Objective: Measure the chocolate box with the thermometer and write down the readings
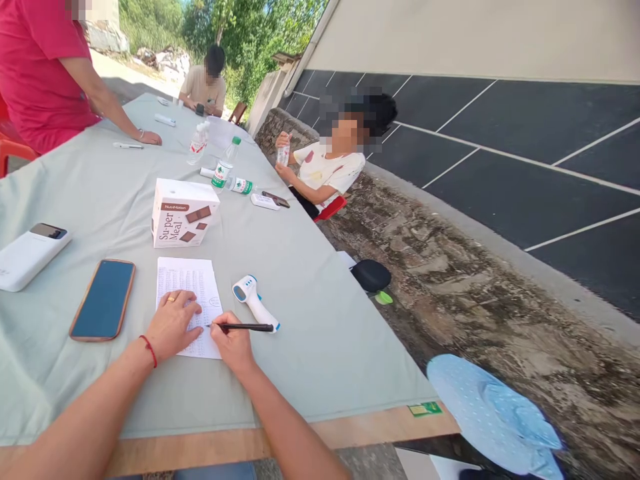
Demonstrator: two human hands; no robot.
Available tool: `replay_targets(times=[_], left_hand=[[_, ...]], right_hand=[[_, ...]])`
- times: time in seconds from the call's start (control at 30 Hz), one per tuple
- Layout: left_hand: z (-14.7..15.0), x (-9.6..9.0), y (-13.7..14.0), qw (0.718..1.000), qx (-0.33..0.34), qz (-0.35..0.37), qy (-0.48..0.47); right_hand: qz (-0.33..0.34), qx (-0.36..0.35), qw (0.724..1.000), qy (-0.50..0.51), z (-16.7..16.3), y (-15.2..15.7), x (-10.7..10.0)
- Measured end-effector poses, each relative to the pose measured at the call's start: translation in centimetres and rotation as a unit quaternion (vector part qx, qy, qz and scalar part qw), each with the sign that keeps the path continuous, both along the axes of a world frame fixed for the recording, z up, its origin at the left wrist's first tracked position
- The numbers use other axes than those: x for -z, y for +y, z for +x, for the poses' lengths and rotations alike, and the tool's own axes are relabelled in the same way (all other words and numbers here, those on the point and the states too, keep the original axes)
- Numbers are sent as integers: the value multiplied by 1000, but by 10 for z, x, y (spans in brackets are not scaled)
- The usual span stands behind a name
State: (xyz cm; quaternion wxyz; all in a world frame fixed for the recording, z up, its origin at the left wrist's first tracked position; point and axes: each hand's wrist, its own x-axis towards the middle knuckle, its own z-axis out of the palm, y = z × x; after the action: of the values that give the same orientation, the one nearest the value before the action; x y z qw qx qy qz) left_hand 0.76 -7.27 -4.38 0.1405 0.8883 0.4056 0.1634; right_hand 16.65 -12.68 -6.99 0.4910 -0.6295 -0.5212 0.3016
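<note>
A white sheet of paper point(187, 273) with rows of small print and handwriting lies flat on the cloth-covered table. My left hand point(175, 320) rests spread on the paper, with a ring on one finger and a red cord at the wrist. In my right hand point(234, 343) is a black pen point(253, 327), its tip at the right part of the sheet. Just beyond the right hand lies a white and blue infrared thermometer point(257, 303). A phone point(103, 300) in a brown case sits left of the paper. Behind the paper stands a white and brown box point(183, 213).
A white power bank point(33, 257) lies at far left. Water bottles point(226, 165) stand and lie beyond the box. Three people sit around the table's far part; one holds a bottle point(283, 153). A light blue hat point(493, 413) is beyond the table's right corner.
</note>
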Motion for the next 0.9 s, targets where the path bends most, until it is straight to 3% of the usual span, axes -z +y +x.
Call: replay_targets(times=[0.27, 0.9], left_hand=[[0, 1, 1, 1000, 5, -5, 0], [1, -1, 1, 1000, 7, -16, 3]], right_hand=[[1, 32, 999, 18, 0, -1, -1], [0, 30, 1000, 0, 1, -2, -3]])
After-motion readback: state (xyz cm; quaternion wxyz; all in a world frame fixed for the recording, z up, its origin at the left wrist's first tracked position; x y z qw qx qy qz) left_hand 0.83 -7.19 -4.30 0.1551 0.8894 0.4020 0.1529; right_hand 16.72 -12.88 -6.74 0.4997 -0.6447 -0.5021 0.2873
